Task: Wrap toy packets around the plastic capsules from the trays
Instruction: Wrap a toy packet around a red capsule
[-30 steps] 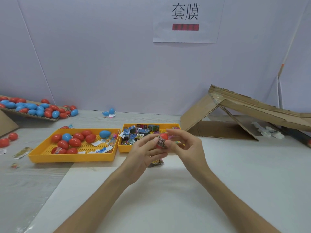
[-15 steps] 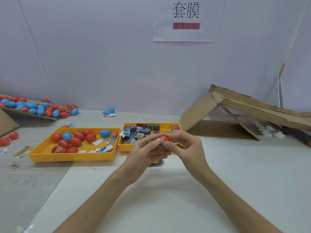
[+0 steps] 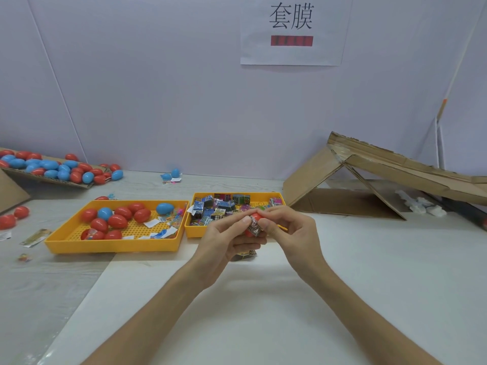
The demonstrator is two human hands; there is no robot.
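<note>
Both hands meet in front of the trays around one red capsule (image 3: pixel 255 217). A printed toy packet (image 3: pixel 254 227) lies against the capsule's side. My left hand (image 3: pixel 224 241) grips the capsule from below and the left. My right hand (image 3: pixel 290 230) pinches the packet and capsule with thumb and fingertips. The left yellow tray (image 3: pixel 110 245) holds several red and blue capsules and some paper slips. The right yellow tray (image 3: pixel 193 230) holds several toy packets. Another packet (image 3: pixel 243 255) lies on the table under my hands.
A cardboard sheet (image 3: pixel 15 175) at the far left carries many red and blue capsules; loose ones lie on the table near it. A folded cardboard ramp (image 3: pixel 382 177) stands at the right. A wall with a paper sign (image 3: pixel 291 30) closes the back.
The hands stay in place around the capsule. The fingers have shifted slightly, working the packet closer against the capsule.
</note>
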